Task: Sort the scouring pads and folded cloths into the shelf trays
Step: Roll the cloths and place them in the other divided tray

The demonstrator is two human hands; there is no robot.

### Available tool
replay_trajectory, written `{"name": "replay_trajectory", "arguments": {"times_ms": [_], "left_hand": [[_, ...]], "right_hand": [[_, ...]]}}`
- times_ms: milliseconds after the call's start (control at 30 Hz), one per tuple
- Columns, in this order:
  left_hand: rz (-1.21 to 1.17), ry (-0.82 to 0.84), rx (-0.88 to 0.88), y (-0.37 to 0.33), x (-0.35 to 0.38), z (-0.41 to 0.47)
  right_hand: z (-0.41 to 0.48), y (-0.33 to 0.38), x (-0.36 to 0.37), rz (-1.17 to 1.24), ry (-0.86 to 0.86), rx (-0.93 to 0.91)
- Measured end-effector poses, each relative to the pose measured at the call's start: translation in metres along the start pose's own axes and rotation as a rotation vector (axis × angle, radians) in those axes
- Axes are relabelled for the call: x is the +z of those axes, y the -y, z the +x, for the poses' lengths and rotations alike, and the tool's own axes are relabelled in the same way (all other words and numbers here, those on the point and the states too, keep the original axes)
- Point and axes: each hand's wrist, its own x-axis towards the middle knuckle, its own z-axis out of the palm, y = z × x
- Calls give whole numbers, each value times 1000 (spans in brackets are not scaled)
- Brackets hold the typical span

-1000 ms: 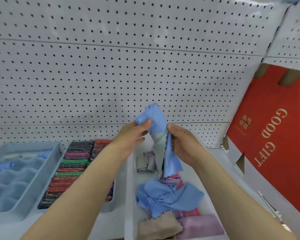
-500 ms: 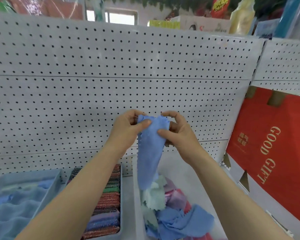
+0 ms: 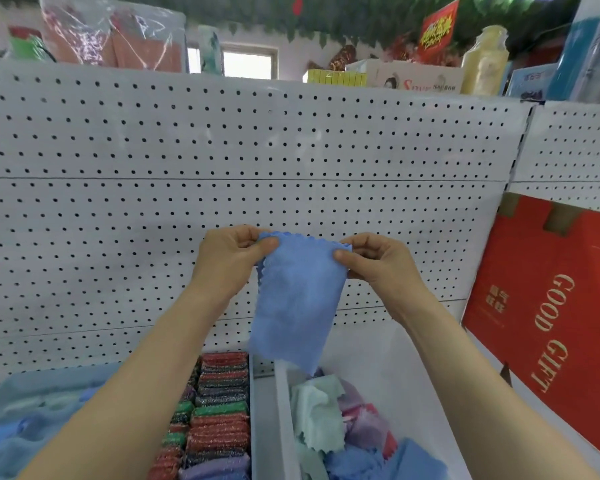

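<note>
Nearest, low down: three trays side by side on the shelf. The blue tray [image 3: 42, 382] is at far left, contents too blurred to name. Beside it are the pads [image 3: 219, 407], packed on edge in tight rows of red, green and dark glitter; that part looks sorted. Right of those, the white tray [image 3: 406, 375] holds a loose heap [image 3: 326, 414] of unfolded cloths, pale green, pink and blue, jumbled, evidently stock not yet dealt with. Above the heap both forearms reach up. The left hand [image 3: 229, 261] pinches one top corner of a blue cloth [image 3: 298, 299] between thumb and curled fingers, and the right hand [image 3: 374, 265] pinches the other top corner likewise. The hands are apart and level, so the scalloped top edge is drawn nearly taut and the rest hangs free. Its lower tip is just above the heap; whether it brushes it I cannot tell. Judgement: it is held this way so its own weight pulls it flat and the edges can be found before folding. The step in hand is the start of a fold, not a placement. Which tray it is meant for cannot be told. Behind is a white pegboard [image 3: 222, 150], no hooks seen. At right stands a red box [image 3: 541, 323] printed GOOD GIFT. Farthest, atop the panel, are packaged goods and a pale yellow bottle [image 3: 484, 60].
</note>
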Motion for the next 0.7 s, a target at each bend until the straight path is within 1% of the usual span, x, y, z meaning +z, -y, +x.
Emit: {"name": "replay_trajectory", "arguments": {"times_ms": [67,167,433,700], "left_hand": [[-17,12,4,-2,-1,1],[-28,37,12,-6,-1,1],[100,109,-14,-7,3,3],[225,74,25,-10,2,4]], "right_hand": [[2,2,1,29,-31,-5],[3,6,3,34,-30,-31],[7,12,4,15,-104,-65],[10,4,0,-18,-68,-28]]}}
